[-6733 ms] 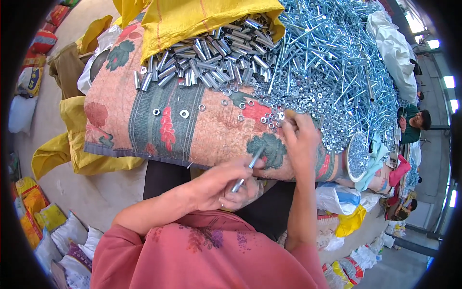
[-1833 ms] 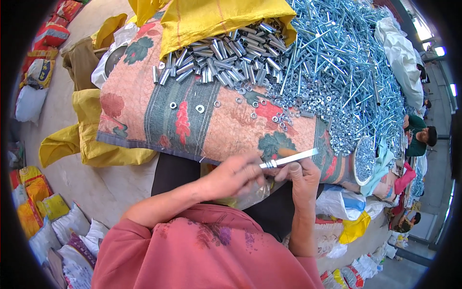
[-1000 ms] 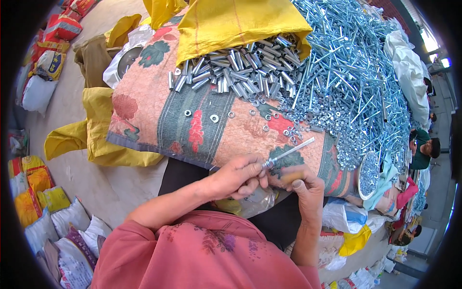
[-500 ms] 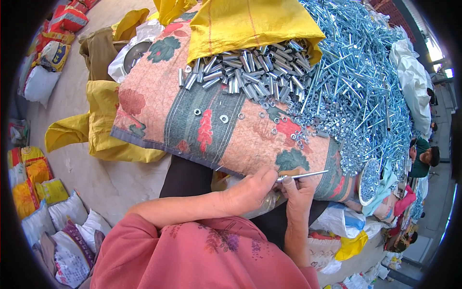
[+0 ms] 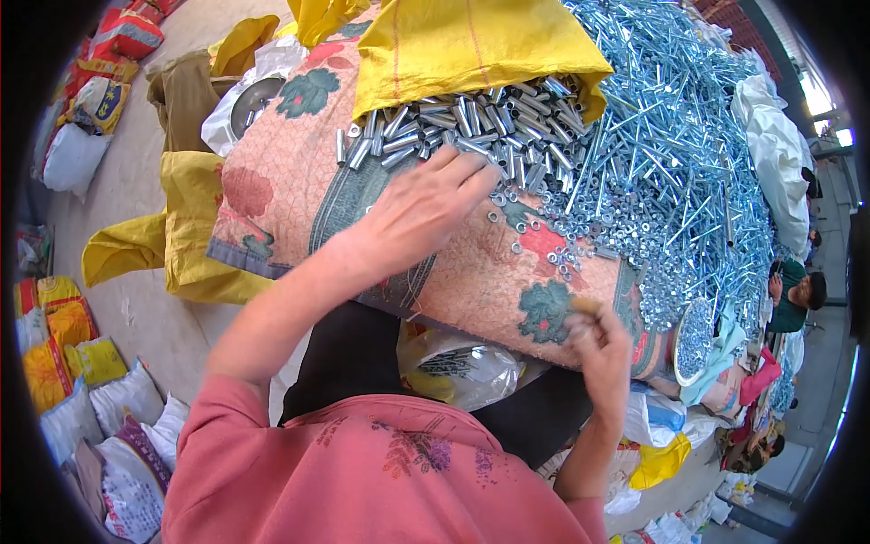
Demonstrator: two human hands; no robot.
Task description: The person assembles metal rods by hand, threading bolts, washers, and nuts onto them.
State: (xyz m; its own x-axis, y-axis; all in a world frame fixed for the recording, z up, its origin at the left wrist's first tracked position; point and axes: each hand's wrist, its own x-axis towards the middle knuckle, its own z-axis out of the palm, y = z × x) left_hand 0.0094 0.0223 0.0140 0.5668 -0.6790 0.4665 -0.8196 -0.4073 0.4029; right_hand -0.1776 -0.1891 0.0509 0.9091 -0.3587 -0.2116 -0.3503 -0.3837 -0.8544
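Observation:
My left hand (image 5: 435, 204) reaches over the patterned cloth (image 5: 489, 281), its fingers loosely spread and bent at the near edge of a heap of short metal tubes (image 5: 453, 118). Its fingertips are partly hidden, and I see no tube lifted in them. My right hand (image 5: 600, 344) hovers above the cloth's right part, fingers curled and blurred; a tan covering (image 5: 585, 306) shows on one finger. Whether it holds anything is unclear. Loose nuts (image 5: 564, 258) lie between the two hands. Between my legs is a clear plastic bag (image 5: 480, 381) with metal bolts (image 5: 449, 363) inside.
A yellow woven sack (image 5: 480, 45) covers the back of the tube heap. Long bolts (image 5: 671, 136) pile up at the right, beside a white-rimmed container of small parts (image 5: 696, 340). Filled sacks (image 5: 118, 399) stand at the left. Another person (image 5: 797, 295) sits at the far right.
My left hand has left the right one and moved up and left to the tubes. My right hand has shifted right, and the long metal bolt it held is out of sight.

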